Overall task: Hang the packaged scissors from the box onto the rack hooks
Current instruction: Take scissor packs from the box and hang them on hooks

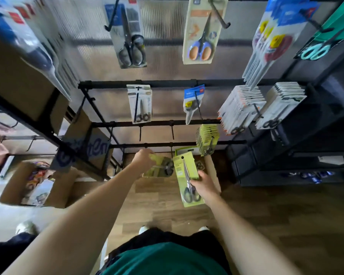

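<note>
From the head view, the right hand (204,185) grips a green scissors pack (189,181) by its lower edge, held low over the box (213,167) below the rack. The left hand (142,159) pinches a second green pack (161,167) — blurred — near the bottom rail (147,144). To hang well, I would line the card's punched hole with a free hook (172,132) — then slide it straight back beside the hung green stack (207,137).
</note>
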The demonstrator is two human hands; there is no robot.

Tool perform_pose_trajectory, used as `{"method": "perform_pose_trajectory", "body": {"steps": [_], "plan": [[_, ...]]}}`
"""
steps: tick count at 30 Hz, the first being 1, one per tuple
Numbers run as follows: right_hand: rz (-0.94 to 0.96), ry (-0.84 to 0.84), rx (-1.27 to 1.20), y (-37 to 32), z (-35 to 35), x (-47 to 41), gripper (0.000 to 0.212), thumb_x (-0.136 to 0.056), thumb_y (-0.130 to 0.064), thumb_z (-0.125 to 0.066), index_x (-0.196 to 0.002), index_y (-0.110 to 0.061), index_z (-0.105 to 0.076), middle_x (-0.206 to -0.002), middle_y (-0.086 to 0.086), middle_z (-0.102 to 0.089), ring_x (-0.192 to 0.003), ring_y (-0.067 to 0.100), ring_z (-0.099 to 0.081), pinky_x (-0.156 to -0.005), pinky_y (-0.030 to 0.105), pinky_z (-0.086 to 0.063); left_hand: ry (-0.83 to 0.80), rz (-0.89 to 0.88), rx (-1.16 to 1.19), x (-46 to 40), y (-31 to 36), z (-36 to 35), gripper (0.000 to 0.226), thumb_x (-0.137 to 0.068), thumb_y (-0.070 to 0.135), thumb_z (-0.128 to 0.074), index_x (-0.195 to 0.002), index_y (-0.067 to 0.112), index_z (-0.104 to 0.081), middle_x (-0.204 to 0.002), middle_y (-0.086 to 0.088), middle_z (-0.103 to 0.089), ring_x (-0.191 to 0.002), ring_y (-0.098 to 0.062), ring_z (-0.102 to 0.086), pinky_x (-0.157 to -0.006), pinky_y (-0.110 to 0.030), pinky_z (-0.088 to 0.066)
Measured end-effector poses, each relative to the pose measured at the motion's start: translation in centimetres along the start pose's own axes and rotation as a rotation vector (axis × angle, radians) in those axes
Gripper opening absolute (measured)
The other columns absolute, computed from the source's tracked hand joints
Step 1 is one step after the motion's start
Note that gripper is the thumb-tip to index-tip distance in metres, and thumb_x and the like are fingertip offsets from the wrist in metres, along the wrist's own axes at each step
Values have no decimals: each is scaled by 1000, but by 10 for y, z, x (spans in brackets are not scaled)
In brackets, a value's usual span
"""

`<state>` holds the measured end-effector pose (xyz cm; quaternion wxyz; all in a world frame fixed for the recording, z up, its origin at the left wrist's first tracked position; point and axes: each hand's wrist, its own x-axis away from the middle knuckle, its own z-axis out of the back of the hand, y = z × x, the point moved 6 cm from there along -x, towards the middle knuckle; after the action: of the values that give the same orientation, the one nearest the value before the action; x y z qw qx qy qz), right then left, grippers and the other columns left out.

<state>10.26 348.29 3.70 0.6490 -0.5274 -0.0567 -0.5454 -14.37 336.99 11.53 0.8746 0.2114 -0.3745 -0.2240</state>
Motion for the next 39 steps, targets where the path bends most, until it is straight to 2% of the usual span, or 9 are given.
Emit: {"method": "perform_pose_trajectory", "body": {"steps": [4, 8, 11, 16, 21, 25, 32, 35, 39], "plan": [[-9, 53, -28, -42, -8, 37, 21, -87, -16, -58, -103, -29, -60, -98, -5, -69, -90, 20, -66, -86, 39, -54, -9, -30, 32, -11, -6, 10, 30, -84, 17, -68, -111, 6, -67, -90, -7, -64, -77, -22, -63, -62, -24, -47], [-22, 68, -65, -58, -18, 35, 11, -94, -22, -50, -101, -19, -58, -91, 6, -64, -74, 21, -57, -66, 33, -42, -32, -67, 28, -22, 3, 16, 13, -88, 23, -67, -95, 12, -70, -85, -5, -64, -78, -22, -62, -67, -26, -46], [-38, 70, -92, -64, -20, 21, 17, -96, -25, -44, -105, -16, -55, -102, 11, -60, -84, 25, -57, -73, 38, -44, -55, -73, 62, -33, 16, 14, 8, -91, 20, -64, -84, 18, -67, -77, -3, -61, -70, -18, -57, -64, -27, -46], [-76, 19, -53, -72, -13, -18, 45, -104, -27, -40, -145, -10, -40, -145, 12, -45, -130, 32, -46, -98, 35, -38, -121, 36, 66, -45, 28, 8, 13, -97, 30, -55, -107, 22, -58, -92, -3, -63, -74, -17, -60, -54, -33, -56], [-83, 14, -41, -75, -7, -69, 39, -102, -20, -42, -135, 1, -47, -136, 22, -51, -121, 37, -50, -96, 40, -42, -211, 124, 68, -63, 39, 1, 15, -98, 29, -56, -108, 20, -60, -91, -5, -73, -72, -19, -67, -49, -33, -57], [-55, -31, 20, -75, -13, -107, 46, -104, -23, -40, -147, -8, -40, -149, 14, -45, -133, 32, -45, -100, 34, -39, -192, 132, -55, -78, 47, -5, 20, -96, 23, -57, -111, 13, -65, -97, -10, -69, -76, -26, -69, -54, -34, -58], [-68, -51, 30, -66, -29, -151, 48, -104, -24, -39, -150, -12, -35, -153, 11, -40, -137, 31, -42, -104, 34, -38, -165, 201, -41, -98, 47, -9, 17, -95, 18, -53, -104, 13, -67, -81, -3, -68, -63, -20, -67, -54, -34, -58], [-63, -49, 31, -67, -34, -162, 47, -104, -20, -37, -151, -10, -33, -153, 11, -39, -135, 31, -44, -102, 33, -39, -129, 234, -19, -104, 42, -7, 18, -96, 13, -51, -103, 8, -67, -86, -11, -71, -59, -20, -67, -46, -28, -55], [-99, -12, -32, -66, -37, -168, 49, -104, -16, -36, -152, -9, -31, -152, 11, -40, -132, 30, -47, -89, 27, -40, -117, 222, -31, -108, 35, -7, 20, -97, 12, -48, -104, 10, -67, -96, -15, -71, -64, -23, -69, -52, -30, -57]]}}
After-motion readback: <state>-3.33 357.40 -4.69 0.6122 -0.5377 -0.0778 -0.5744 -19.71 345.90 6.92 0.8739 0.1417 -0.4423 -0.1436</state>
